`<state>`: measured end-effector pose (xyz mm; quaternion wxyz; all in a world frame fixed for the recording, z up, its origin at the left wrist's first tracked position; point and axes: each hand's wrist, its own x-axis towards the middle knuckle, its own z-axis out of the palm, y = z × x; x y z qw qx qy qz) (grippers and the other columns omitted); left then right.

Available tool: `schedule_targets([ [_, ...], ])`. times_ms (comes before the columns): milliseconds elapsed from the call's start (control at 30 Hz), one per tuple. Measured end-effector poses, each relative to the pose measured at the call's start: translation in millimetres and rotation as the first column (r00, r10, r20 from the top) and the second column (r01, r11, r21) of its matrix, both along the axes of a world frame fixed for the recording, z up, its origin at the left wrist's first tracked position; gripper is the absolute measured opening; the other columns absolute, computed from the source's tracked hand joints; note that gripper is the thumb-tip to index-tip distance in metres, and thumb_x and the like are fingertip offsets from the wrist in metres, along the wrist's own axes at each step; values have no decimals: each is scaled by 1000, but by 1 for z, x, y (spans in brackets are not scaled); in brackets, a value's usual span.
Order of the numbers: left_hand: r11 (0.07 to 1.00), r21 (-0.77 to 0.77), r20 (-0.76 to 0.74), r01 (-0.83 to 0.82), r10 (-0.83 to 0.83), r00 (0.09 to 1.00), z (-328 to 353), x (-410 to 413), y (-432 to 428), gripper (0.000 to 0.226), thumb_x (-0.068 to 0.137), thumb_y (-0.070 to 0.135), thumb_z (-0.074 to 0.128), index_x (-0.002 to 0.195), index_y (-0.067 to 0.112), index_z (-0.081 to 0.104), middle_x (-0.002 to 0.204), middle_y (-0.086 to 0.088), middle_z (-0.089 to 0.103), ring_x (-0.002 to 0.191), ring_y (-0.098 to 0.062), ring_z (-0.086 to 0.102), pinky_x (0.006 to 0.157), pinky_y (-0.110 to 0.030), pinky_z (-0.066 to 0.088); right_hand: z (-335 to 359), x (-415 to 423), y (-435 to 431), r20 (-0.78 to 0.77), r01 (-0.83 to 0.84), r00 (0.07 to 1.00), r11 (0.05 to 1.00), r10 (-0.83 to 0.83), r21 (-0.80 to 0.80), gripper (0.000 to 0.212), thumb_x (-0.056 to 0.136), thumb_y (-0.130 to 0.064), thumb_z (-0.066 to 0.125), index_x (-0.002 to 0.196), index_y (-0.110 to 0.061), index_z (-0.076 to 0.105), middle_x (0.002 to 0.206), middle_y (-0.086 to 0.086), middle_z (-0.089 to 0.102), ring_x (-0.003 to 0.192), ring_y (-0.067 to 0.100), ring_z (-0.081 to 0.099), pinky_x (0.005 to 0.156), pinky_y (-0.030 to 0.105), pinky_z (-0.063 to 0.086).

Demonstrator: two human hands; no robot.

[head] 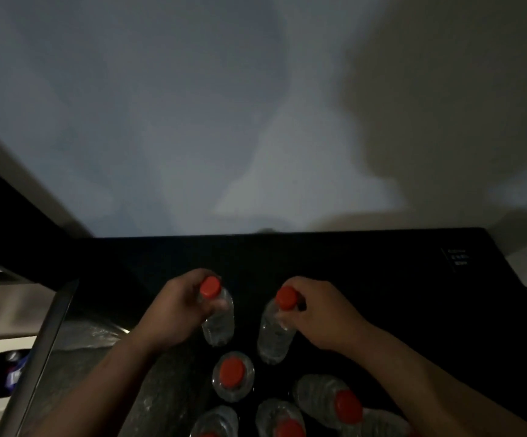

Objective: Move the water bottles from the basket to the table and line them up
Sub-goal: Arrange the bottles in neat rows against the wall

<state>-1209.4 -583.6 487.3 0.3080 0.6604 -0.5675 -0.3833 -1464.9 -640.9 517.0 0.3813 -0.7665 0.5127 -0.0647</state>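
Overhead, a dim pale wall (192,121) backs the black bench (366,279). Each hand, left hand (173,310) and right hand (315,313), grips one red-capped bottle (219,323) (274,335); more bottles (233,376) stand nearer.

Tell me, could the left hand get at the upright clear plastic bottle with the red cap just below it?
Probably not yet: the left hand is full, its grip on another bottle. The upright red-capped bottle itself stands unobstructed.
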Motion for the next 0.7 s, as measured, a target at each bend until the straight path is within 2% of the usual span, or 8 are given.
schedule_targets([
  [133, 995, -88, 38, -44, 47, 998, 10, -2, -46, 33, 71, 16, 82, 93, 31, 63, 87, 7, 69, 75, -8, 66, 72, -31, 54, 5, 19, -46, 46, 86, 996, 993, -82, -85, 23, 69, -29, 76, 85, -22, 63, 80, -5, 66, 75, 12, 62, 74, 37, 54],
  [267, 987, -124, 105, -100, 113, 988, 18, -2, -97, 22, 73, 21, 79, 86, 23, 62, 81, 2, 67, 78, -16, 64, 72, -39, 52, 2, 41, -88, 101, 148, 986, 966, -129, -212, 25, 69, -28, 75, 89, -17, 63, 84, 0, 68, 80, 23, 63, 74, 37, 52],
  [433, 980, -139, 186, -141, 166, 969, 12, -1, -146, 21, 80, 27, 73, 86, 18, 55, 82, 0, 61, 76, -19, 58, 66, -33, 43, -9, 62, -130, 156, 204, 974, 940, -165, -275, 21, 73, -24, 75, 86, -15, 61, 81, 3, 67, 80, 27, 62, 71, 35, 51],
  [533, 975, -161, 190, -156, 186, 964, -2, 1, -157, 23, 81, 29, 72, 90, 28, 51, 86, 4, 59, 82, -21, 58, 69, -31, 40, -22, 65, -143, 211, 243, 959, 934, -191, -260, 20, 73, -23, 75, 80, -15, 58, 74, -2, 64, 73, 20, 59, 69, 34, 50],
  [567, 970, -171, 177, -172, 202, 963, -6, 2, -159, 24, 81, 30, 71, 93, 31, 51, 89, 5, 60, 84, -19, 58, 71, -31, 41, -27, 65, -145, 244, 268, 947, 933, -209, -240, 18, 73, -23, 74, 79, -18, 58, 73, -4, 63, 71, 16, 59, 69, 31, 50],
  [633, 961, -182, 122, -210, 234, 964, -16, 4, -161, 25, 82, 35, 70, 102, 32, 54, 97, 7, 62, 91, -15, 60, 78, -35, 48, -35, 65, -149, 333, 328, 905, 933, -266, -147, 15, 76, -19, 73, 79, -24, 59, 75, -8, 64, 70, 2, 59, 66, 14, 47],
  [700, 957, -193, 66, -215, 232, 971, -27, 8, -162, 39, 80, 45, 67, 116, 36, 54, 111, 9, 59, 104, -12, 58, 90, -39, 52, -41, 69, -155, 421, 355, 855, 934, -304, -46, 14, 80, -14, 71, 86, -23, 62, 81, -9, 67, 75, -1, 61, 71, 13, 47],
])
